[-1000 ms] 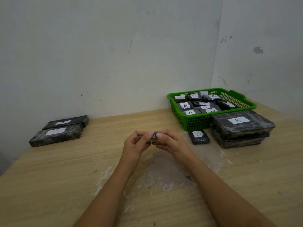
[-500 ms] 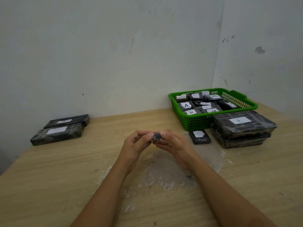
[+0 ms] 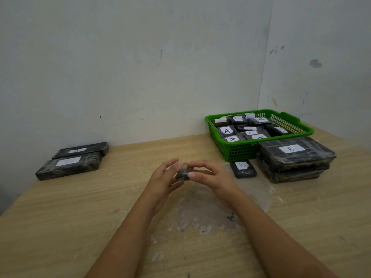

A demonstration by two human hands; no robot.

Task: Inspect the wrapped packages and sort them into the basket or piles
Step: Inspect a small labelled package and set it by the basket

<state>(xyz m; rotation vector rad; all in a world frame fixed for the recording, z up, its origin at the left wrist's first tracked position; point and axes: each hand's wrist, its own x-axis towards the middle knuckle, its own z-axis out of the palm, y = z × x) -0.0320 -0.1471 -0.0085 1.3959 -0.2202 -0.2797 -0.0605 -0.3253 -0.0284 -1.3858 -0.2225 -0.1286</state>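
**Small package held over the table**

Pale, scuffed corner walls (image 3: 140, 67) behind a light wooden table (image 3: 60, 227), whitish smears at its centre. At far right, a green basket (image 3: 236, 151) filled with dark wrapped packages labelled mostly A. Just in front, touching it, a stack of large flat packages (image 3: 295, 159), top one labelled B. At far left, two long packages (image 3: 70, 163) side by side, labelled A and B. Near the basket's front corner, one small package labelled B (image 3: 243, 168). Above table centre, left hand (image 3: 162, 182) and right hand (image 3: 212, 178), both pinching a small dark wrapped package (image 3: 182, 174) between fingertips.
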